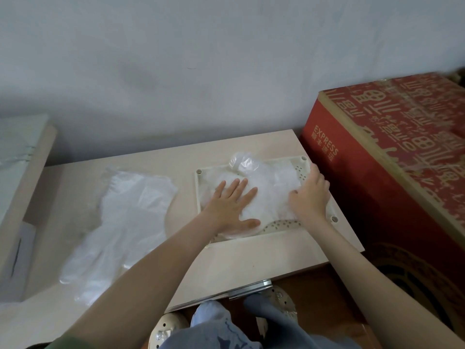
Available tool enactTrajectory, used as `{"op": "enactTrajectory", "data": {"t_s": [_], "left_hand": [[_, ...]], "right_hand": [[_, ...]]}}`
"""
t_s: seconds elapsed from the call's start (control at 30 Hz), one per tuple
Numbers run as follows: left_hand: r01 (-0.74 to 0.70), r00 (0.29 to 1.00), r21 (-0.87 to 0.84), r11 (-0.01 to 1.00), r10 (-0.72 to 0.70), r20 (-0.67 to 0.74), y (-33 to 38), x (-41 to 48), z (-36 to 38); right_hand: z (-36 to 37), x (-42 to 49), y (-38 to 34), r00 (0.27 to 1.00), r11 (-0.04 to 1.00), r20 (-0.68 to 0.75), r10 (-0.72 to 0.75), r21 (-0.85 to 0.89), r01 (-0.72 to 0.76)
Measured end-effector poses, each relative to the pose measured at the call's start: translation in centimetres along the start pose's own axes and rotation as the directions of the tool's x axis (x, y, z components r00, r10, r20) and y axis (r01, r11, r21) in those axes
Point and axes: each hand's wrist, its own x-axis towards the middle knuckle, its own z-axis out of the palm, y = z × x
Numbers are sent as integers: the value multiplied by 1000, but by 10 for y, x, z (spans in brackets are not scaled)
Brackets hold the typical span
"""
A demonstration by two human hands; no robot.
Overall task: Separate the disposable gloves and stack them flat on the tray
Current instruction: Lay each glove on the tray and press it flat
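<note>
A: Where are the gloves found now?

B: A stack of gloves (271, 190) is laid on the tray (284, 225), right of the middle of the frame. More loose gloves (125, 217) are spread on the table (251, 255) at the left.

A: And how is the grip described?

B: The left hand (231, 205) is pressed flat on the stack with straight fingers, so nothing is held. The fingers of the right hand (310, 195) are bent over the right side of the stack. Whether film is pinched there cannot be told.

A: What can go wrong?

B: The film is thin and probably clingy. When the palms are lifted, the top glove may be pulled up with them. At the upper edge of the tray a crumpled part is raised, so the stack may not be left flat. From the loose gloves, two may be taken as one.
</note>
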Motion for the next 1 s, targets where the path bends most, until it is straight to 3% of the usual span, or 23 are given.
{"op": "enactTrajectory", "data": {"t_s": [0.03, 0.1, 0.17, 0.23, 0.27, 0.4, 0.6, 0.67, 0.73, 0.83, 0.93, 1.0], "left_hand": [[-9, 1000, 6, 1000, 10, -5, -1, 0, -1], [-25, 1000, 20, 999, 25, -11, -2, -1, -3], [-39, 999, 25, 999, 39, -13, -2, -1, -4], [-44, 999, 48, 998, 44, -11, -3, 1, -4], [-44, 999, 63, 997, 45, -10, -3, 1, -4], [-33, 999, 66, 997, 33, 0, -9, 1, -1], [-24, 1000, 73, 997, 23, 16, -8, 4, -4], [-44, 986, 29, 999, 48, -157, -5, 6, -11], [-149, 910, 65, 987, 162, -382, 3, 9, -18], [-290, 791, 252, 923, 380, -480, 10, 23, -15], [-236, 843, 267, 934, 334, -421, 10, 38, -9], [-60, 932, 215, 975, 132, -338, 6, 39, -10]], "right_hand": [[2, -1, -3, 993, 989, -11, -119, -91, 117], [9, -2, -9, 936, 926, 105, -336, -144, 348], [22, -4, -9, 816, 816, 276, -508, -149, 558], [36, -7, -4, 712, 722, 409, -571, -162, 672], [42, -8, -1, 702, 719, 465, -540, -178, 672], [50, 5, 8, 782, 813, 549, -295, -285, 507], [47, 12, 17, 821, 812, 530, -211, -373, 449], [49, 11, 16, 831, 806, 510, -222, -384, 451], [51, 9, 15, 835, 801, 501, -229, -391, 454], [52, 9, 16, 843, 788, 477, -248, -407, 462], [54, 8, 15, 848, 780, 466, -252, -421, 463], [55, 10, 16, 844, 774, 472, -255, -424, 471]]}}
